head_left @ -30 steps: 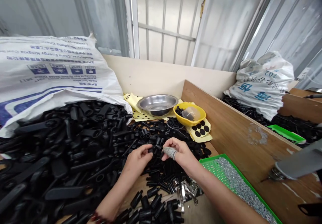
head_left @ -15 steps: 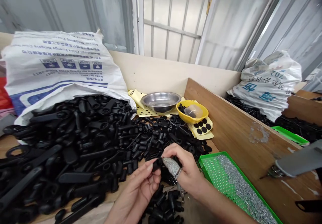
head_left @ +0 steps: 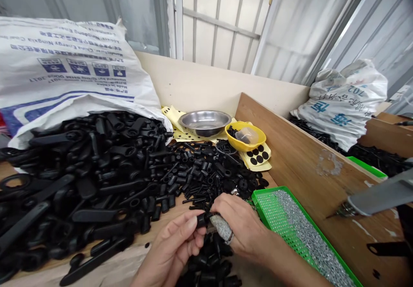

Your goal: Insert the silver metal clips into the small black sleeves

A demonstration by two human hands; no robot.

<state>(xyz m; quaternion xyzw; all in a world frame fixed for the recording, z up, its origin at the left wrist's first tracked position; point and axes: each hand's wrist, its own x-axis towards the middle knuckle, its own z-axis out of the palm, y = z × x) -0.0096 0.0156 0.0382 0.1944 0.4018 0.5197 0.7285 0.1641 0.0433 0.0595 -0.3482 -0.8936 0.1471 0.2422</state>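
Between thumb and fingers, my left hand [head_left: 182, 239] pinches a short black plastic cylinder [head_left: 201, 220]. My right hand [head_left: 240, 222] is closed against the cylinder's right end, its thumb wrapped in a grey speckled cover [head_left: 222, 228]. A small dark piece shows at the right fingertips, but the fingers hide most of it. Both hands meet just above the near edge of the bench. Below them lies a heap of black plastic fittings [head_left: 209, 263].
Black handles [head_left: 97, 179] spill from a white sack [head_left: 74, 67] at left. Behind stand a steel bowl [head_left: 204, 122] and a yellow basket [head_left: 254, 143]. A green tray [head_left: 269, 218] of small screws lies right, beside a wooden partition [head_left: 290, 153] and a power screwdriver [head_left: 371, 201].
The view has tilted and shifted slightly. My right fingers have curled further down over the dark piece by the cylinder. My left hand still pinches the cylinder.
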